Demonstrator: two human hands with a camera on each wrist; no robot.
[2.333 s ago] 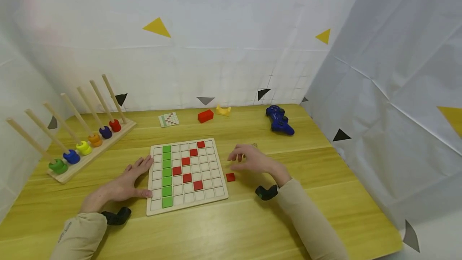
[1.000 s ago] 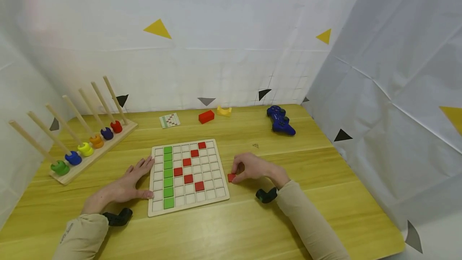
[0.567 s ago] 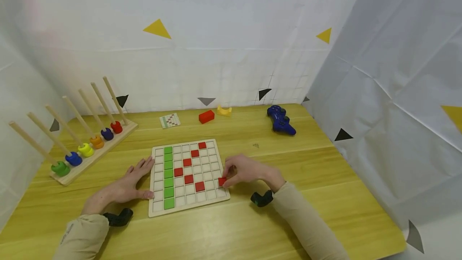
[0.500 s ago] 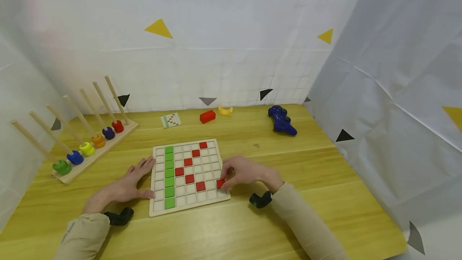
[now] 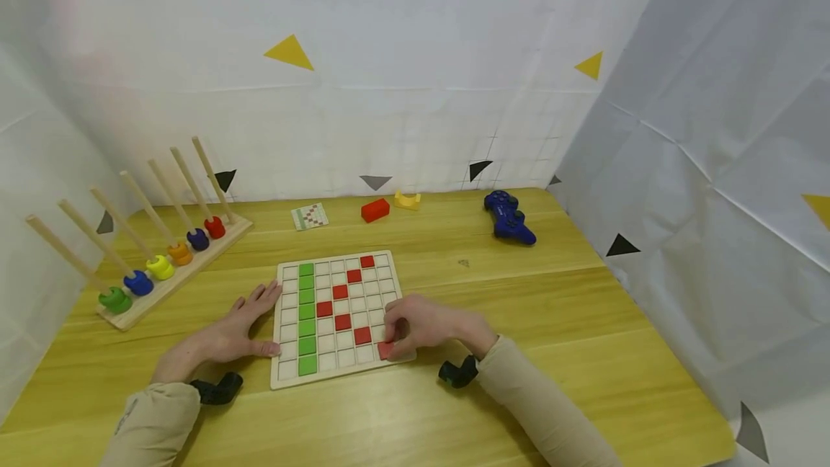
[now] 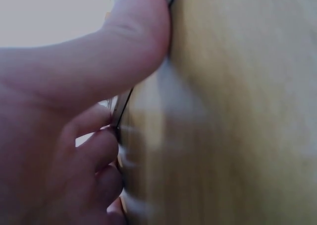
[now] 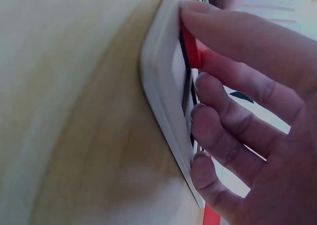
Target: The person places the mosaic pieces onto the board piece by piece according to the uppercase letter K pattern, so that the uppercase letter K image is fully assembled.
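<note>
A square wooden grid board (image 5: 337, 374) lies on the table, with a column of green tiles (image 5: 307, 326) and a diagonal pattern of red tiles (image 5: 342, 322) in its cells. My right hand (image 5: 428, 324) pinches a red tile (image 5: 385, 350) between thumb and index finger over the board's lower right corner. In the right wrist view that pinched tile (image 7: 190, 49) stands tilted at the grid, the other fingers curving beside the board's edge. My left hand (image 5: 223, 341) rests with spread fingers against the board's left edge; its thumb touches the rim.
A peg stand with coloured rings (image 5: 175, 269) stands at the left. Along the back lie a small pattern card (image 5: 310, 216), a red block (image 5: 375, 210), a yellow arch piece (image 5: 407, 200) and a blue game controller (image 5: 509, 217). Wall sheets border the wooden table (image 5: 551, 352).
My right hand has picked up the loose red tile from the table right of the board and carried it left and nearer, onto the lower right corner. My left hand stays against the board.
</note>
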